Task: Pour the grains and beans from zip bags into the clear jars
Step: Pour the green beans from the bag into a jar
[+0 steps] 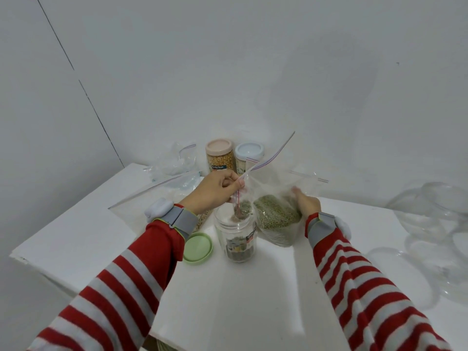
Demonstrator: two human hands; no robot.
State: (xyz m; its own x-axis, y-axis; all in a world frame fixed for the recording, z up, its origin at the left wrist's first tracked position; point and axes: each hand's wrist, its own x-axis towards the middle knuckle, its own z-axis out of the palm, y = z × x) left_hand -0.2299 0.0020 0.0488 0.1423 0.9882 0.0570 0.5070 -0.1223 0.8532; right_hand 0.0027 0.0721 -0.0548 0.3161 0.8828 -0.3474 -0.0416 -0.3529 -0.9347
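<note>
The left grip [217,191] pinches the bag [276,219] mouth just above the open jar [238,239]. The right grip [307,203] holds the bag's fat end. If it tips fast, green beans [274,214] may miss and scatter on the tabletop [240,300].

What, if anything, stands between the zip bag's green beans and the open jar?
Nothing visible. The clear jar is uncapped, its green lid lies beside it, and the left hand holds the mouth of the zip bag over the opening.
</note>
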